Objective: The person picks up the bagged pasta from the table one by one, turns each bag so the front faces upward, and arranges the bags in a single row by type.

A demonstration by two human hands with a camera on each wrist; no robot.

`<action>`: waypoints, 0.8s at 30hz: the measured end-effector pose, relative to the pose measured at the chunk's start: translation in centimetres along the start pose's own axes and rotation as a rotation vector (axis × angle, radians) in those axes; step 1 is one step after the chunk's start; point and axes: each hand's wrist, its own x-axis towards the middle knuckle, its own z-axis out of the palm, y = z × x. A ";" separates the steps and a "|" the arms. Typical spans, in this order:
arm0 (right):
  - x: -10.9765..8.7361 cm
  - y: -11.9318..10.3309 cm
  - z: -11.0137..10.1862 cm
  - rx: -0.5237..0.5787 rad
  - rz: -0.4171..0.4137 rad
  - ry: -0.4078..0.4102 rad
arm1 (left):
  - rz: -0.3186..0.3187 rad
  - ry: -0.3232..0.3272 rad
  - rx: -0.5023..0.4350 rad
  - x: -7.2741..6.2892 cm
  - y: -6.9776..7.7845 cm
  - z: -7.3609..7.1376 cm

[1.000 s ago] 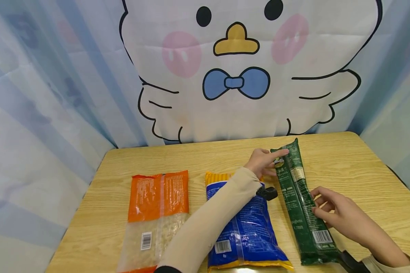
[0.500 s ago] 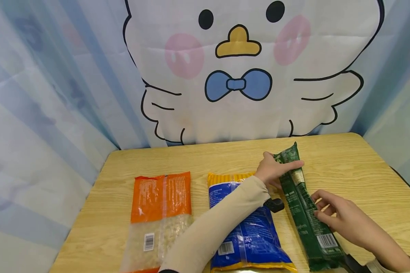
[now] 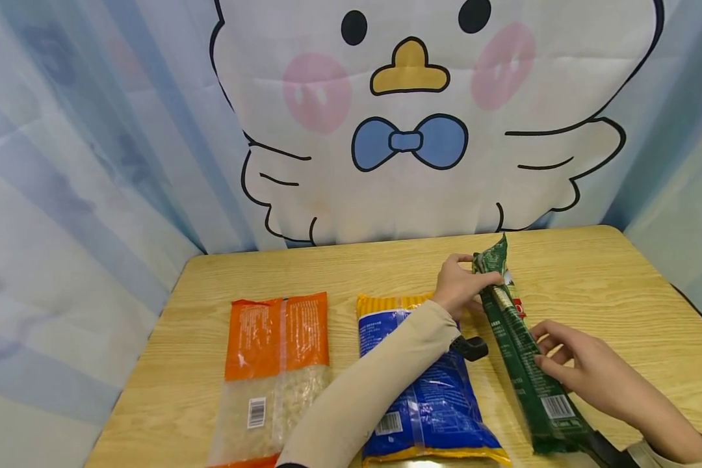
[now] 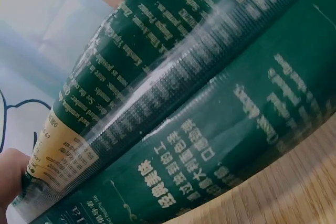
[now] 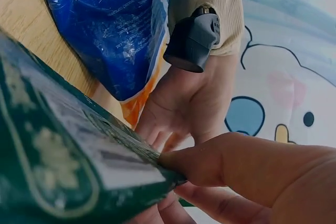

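A long dark green spaghetti packet (image 3: 526,377) is tipped partly onto its side, so a strip of its other face with red print shows along the upper right edge. My left hand (image 3: 461,284) grips its far end, thumb lying across the top. Lower down, my right hand (image 3: 587,370) pinches the right edge between thumb and fingers. The packet's printed back and lengthwise seam fill the left wrist view, with a fingertip (image 4: 10,177) at its lower left end. In the right wrist view, the right thumb (image 5: 210,161) presses on the packet's edge, facing the left hand (image 5: 184,98).
A blue packet (image 3: 439,416) with yellow ends lies left of the green one, partly under the left forearm. Farther left lies an orange packet (image 3: 277,338) with a see-through lower part. A printed curtain (image 3: 409,195) hangs behind the wooden table (image 3: 152,383).
The left hand slid a little down the green packet's far end. The packet has turned about its length, and red print now shows at its right side. The right hand stays nearly in place.
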 end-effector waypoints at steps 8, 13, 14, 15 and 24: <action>-0.2 0.0 -0.2 0.157 -0.031 -0.019 | 0.051 -0.050 -0.007 0.2 0.2 -0.9; -0.8 0.6 -0.8 0.238 -0.006 -0.003 | 0.078 -0.086 -0.063 0.3 0.7 -1.0; -0.8 0.8 -0.9 0.229 0.007 0.005 | 0.082 -0.090 -0.074 0.3 0.8 -1.0; -0.9 1.0 -1.0 0.219 0.020 0.008 | 0.083 -0.090 -0.081 0.3 0.9 -1.0; -0.6 2.0 -0.8 0.377 0.157 -0.151 | 0.106 -0.123 -0.113 -0.1 1.6 -0.7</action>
